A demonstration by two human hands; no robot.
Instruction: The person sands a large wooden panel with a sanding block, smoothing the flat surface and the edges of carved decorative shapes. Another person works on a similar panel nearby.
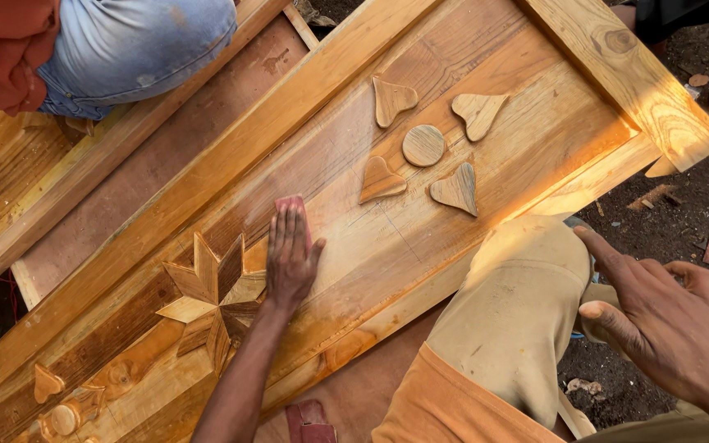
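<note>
Sandpaper piece [295, 207], reddish, thin and limp; judged light, best pinned flat under fingertips. Left hand [290, 258] presses it, fingers straight, onto door panel [387, 238]. Right hand [658, 316] half-curled, holding nothing visible.

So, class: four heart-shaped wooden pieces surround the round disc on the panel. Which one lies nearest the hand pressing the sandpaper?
The lower-left heart, reddish-brown, closest to the left hand and its sandpaper; the others lie beyond the disc.

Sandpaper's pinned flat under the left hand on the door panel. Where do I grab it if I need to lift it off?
Take the reddish sandpaper by its far edge, which sticks out past the fingertips of the left hand. It lies flat on the wooden door panel, so come from above on that exposed end and pinch the edge up; the rest is covered by the palm.
</note>
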